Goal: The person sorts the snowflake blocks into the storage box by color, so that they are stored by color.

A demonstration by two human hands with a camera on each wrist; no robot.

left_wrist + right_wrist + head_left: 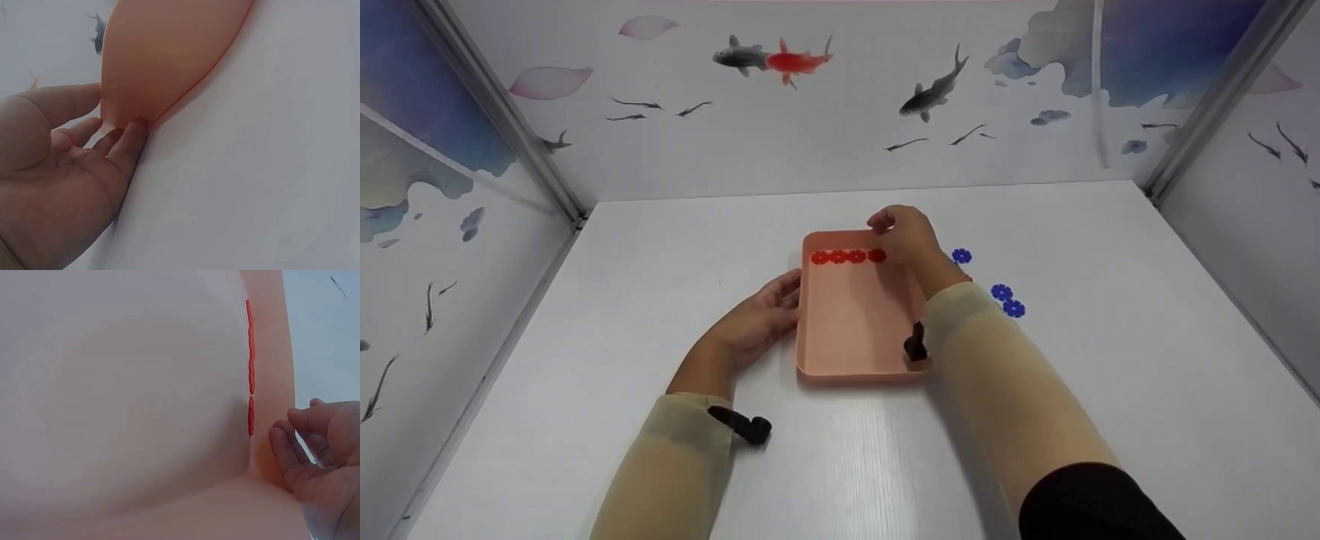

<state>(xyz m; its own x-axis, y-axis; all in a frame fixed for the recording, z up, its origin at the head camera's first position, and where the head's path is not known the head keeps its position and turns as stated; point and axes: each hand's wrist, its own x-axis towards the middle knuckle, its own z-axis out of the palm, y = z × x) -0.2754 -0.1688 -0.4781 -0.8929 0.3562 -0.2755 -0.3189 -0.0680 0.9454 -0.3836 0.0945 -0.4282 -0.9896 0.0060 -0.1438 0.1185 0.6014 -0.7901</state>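
A shallow pink tray (856,330) lies on the table, its long sides running away from me. Along its far inner wall runs a row of several red flower-shaped discs (838,257); the rightmost sits a small gap from the others. My left hand (757,319) touches the tray's left outer wall, thumb and fingertips against it in the left wrist view. Over the far right corner is my right hand (911,238), beside the rightmost red disc. In the right wrist view its fingers (287,453) are loosely bent, with nothing visible between them.
Blue flower-shaped discs (1014,308) lie on the white table (1110,360) right of the tray, partly behind my right forearm. A bit of red shows beside that forearm. Printed panels (840,150) wall the table at the back and both sides.
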